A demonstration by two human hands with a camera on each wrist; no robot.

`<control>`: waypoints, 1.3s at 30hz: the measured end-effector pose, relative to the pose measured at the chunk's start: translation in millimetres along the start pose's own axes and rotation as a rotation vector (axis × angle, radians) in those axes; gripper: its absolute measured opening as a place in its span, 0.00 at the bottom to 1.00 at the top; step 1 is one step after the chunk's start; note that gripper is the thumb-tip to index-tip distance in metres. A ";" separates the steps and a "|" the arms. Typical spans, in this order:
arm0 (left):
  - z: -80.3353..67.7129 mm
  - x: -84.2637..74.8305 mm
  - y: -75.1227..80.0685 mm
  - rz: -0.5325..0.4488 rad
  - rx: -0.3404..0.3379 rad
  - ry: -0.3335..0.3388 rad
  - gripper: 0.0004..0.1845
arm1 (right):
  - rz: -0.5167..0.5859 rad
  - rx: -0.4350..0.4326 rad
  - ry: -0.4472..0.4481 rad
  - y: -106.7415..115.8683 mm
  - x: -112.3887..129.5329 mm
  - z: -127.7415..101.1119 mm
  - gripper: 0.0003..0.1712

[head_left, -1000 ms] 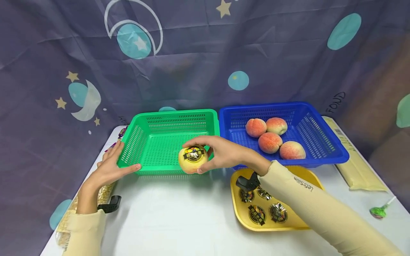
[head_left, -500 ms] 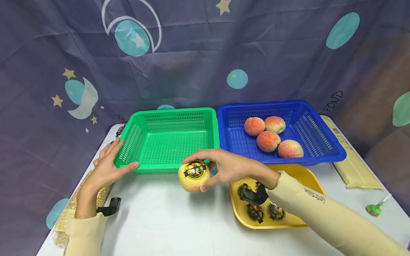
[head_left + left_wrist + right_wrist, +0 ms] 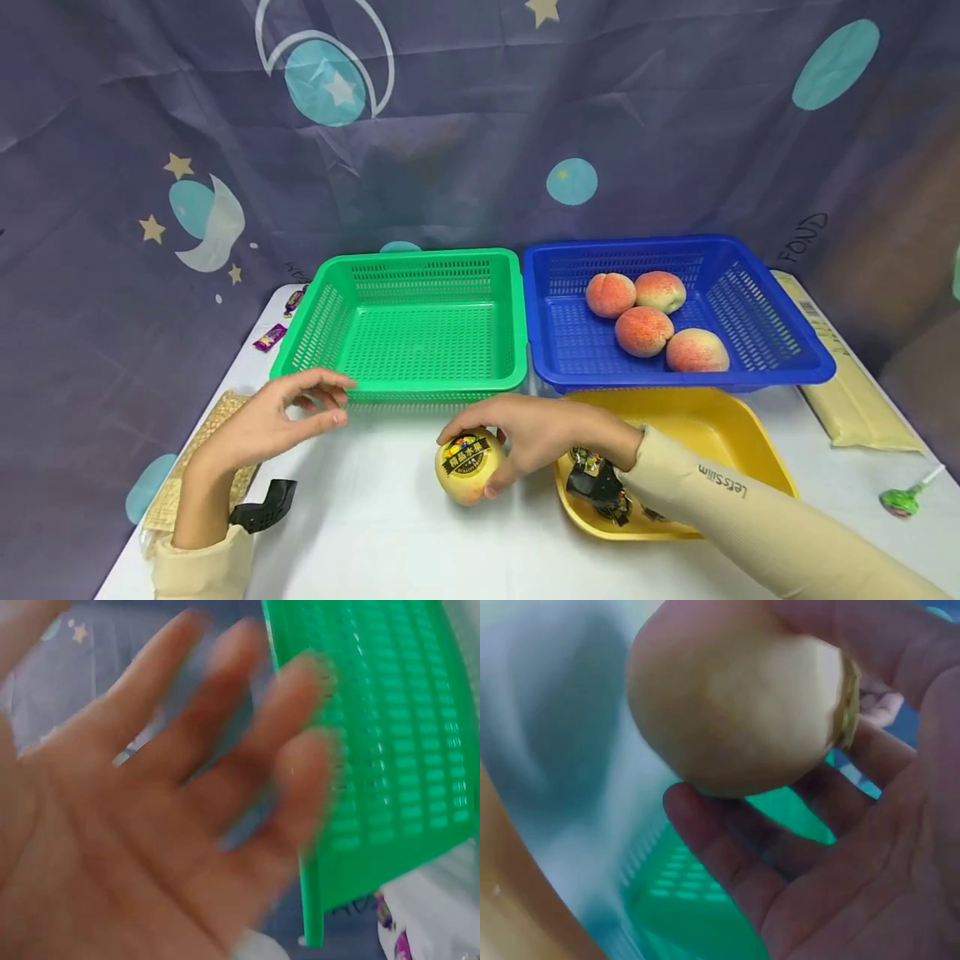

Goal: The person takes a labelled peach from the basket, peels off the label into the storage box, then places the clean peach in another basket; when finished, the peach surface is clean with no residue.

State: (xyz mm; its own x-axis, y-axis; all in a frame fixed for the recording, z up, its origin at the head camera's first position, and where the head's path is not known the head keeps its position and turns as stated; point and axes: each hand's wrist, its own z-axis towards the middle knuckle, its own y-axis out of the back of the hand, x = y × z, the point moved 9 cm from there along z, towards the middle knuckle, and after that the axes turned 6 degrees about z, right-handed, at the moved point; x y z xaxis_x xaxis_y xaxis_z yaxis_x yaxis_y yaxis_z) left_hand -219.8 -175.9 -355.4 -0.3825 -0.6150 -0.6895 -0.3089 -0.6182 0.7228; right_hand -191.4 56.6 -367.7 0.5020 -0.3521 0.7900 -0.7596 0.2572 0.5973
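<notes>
The right hand (image 3: 536, 433) curls round a yellow stickered fruit (image 3: 468, 465) near the desk's front edge, before the empty green basket (image 3: 408, 385). The left hand (image 3: 281, 412) hovers open, holding nothing. Better keep the sticker up and the grip gentle. One fruit held; four peaches (image 3: 643, 330) in one blue basket (image 3: 780, 367); the yellow tray (image 3: 720, 433) holds perhaps several stickers.

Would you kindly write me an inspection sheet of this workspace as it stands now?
Surface: white table, partly covered.
Job's things: yellow fruit with a sticker, gripped by the right hand; green basket holds nothing visible.
Clutter: blue basket with four peaches; yellow tray of stickers; lollipop; candy wrappers; packets at both table edges.
Grippers: left hand loose, near the green basket.
Cables: nothing seen.
Surroundings: star-and-moon cloth backdrop.
</notes>
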 end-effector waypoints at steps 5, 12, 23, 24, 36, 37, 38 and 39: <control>3.1 -8.1 -58.1 -0.062 0.375 0.036 0.26 | -0.128 -0.042 -0.044 -5.4 -12.4 3.3 0.41; 28.8 -16.2 -115.0 -0.080 0.278 0.056 0.43 | -0.190 -0.076 -0.174 -1.6 -25.5 0.6 0.43; 43.1 -33.0 -142.4 -0.153 0.139 0.051 0.42 | -0.080 -0.076 -0.184 12.1 -19.5 -19.7 0.41; 44.5 -31.3 -143.2 -0.160 0.137 0.053 0.41 | -0.069 -0.078 -0.182 13.2 -19.7 -21.4 0.40; 60.2 -30.6 -164.5 -0.371 0.328 -0.047 0.38 | -0.184 -0.242 -0.052 21.0 -9.8 -21.9 0.19; 60.2 -31.0 -166.0 -0.380 0.341 -0.049 0.38 | -0.208 -0.260 -0.054 20.8 -8.4 -21.0 0.17; 60.0 -30.9 -166.8 -0.385 0.349 -0.045 0.38 | -0.230 -0.274 -0.053 20.0 -7.2 -20.3 0.16; 59.8 -30.6 -167.6 -0.390 0.355 -0.043 0.38 | -0.245 -0.282 -0.061 19.0 -6.6 -19.6 0.16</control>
State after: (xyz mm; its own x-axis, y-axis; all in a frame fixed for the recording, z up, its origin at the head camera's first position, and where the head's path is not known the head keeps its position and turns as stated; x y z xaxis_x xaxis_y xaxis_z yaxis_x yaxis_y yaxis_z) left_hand -208.4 -24.2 -452.6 -0.2136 -0.3475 -0.9130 -0.7080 -0.5889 0.3898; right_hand -201.1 81.4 -358.9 0.6229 -0.4849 0.6140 -0.4718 0.3933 0.7892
